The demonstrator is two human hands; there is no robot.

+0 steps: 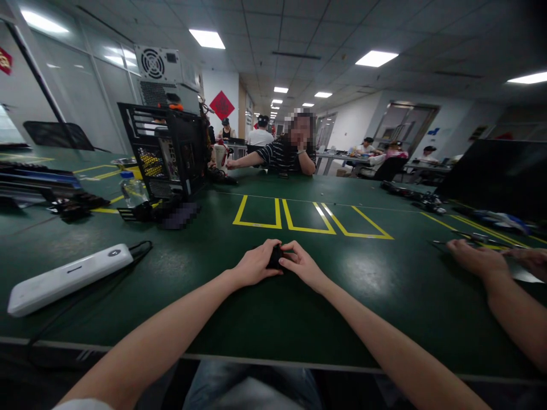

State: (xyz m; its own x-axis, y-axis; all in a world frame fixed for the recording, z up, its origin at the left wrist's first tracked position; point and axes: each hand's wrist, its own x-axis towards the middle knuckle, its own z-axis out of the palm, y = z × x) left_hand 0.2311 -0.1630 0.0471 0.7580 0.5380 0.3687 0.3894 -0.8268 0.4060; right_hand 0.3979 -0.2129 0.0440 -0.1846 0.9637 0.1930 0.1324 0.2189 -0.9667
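Note:
Close to the middle of the green table, a small black object sits between my two hands; its kind is too small and dark to make out. My left hand is closed on its left side, thumb toward me and fingers over the top. From the right, my right hand pinches the same object with thumb and fingertips. Both forearms reach in from the near edge. Just beyond my hands, yellow tape outlines mark several shapes on the tabletop.
A white elongated device with a black cable lies at left. Behind it stand a clear bottle and an open black computer case. Another person's hands work with tools at far right. A person in a striped shirt sits opposite.

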